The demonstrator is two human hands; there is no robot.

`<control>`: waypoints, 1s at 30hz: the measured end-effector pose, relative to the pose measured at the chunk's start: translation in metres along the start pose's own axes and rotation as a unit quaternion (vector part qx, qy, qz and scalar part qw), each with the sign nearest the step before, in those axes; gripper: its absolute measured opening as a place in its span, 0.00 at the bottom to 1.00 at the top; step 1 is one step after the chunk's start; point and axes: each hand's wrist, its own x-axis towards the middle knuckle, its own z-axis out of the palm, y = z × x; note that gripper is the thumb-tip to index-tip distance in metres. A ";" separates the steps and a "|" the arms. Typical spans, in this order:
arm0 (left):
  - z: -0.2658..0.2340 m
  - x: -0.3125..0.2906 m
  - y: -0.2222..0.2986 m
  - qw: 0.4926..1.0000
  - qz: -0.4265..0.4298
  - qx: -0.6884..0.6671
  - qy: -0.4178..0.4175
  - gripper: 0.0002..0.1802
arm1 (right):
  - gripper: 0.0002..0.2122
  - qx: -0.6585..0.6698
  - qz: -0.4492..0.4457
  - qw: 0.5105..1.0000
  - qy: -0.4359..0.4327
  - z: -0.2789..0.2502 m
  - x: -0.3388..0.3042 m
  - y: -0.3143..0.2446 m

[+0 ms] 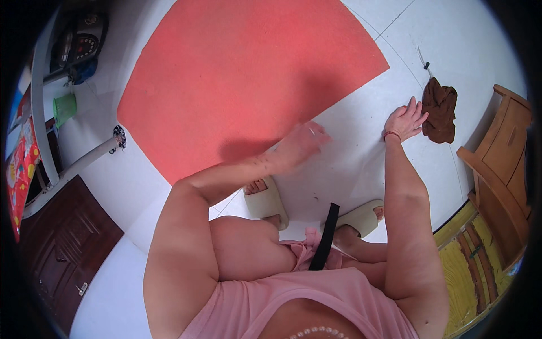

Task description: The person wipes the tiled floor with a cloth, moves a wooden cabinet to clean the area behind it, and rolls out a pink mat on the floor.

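My right hand [406,120] reaches out to the right, fingers stretched and spread, holding nothing. Its fingertips are at the left edge of a crumpled brown cloth item [440,110]; whether they touch it I cannot tell. A thin cord with a small dark toggle [426,66] lies at the top of that cloth. My left hand [305,142] hangs over the near edge of a red mat [254,68]. Motion smears its fingers, and a small pale glint shows by them.
A wooden cabinet [504,141] and a yellow wooden piece [471,271] stand at the right. At the left are a metal frame leg [90,158], a green bin [65,109] and a dark brown door [70,248]. Below me are pale slippers [268,203] and a black strap [324,237].
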 end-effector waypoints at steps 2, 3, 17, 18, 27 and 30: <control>-0.026 0.009 -0.023 0.995 -0.074 0.063 0.016 0.12 | 0.18 0.001 0.000 1.000 0.002 0.001 0.000 0.000; -0.030 0.011 -0.032 0.995 -0.074 0.055 0.049 0.10 | 0.18 0.000 -0.001 1.000 0.001 0.001 0.000 0.000; -0.026 0.021 -0.056 0.978 -0.003 0.205 0.042 0.08 | 0.18 -0.029 -0.007 0.999 0.014 0.006 0.003 0.006; -0.028 0.022 -0.048 0.979 -0.023 0.204 0.008 0.07 | 0.19 -0.029 -0.008 0.999 0.014 0.005 0.003 0.006; -0.002 -0.013 0.038 0.960 0.272 -0.043 0.058 0.07 | 0.19 -0.036 -0.016 0.999 0.014 0.011 0.004 0.014; -0.018 -0.015 -0.022 0.861 -0.013 -0.453 0.231 0.04 | 0.19 -0.037 -0.020 0.999 0.025 0.013 0.005 0.021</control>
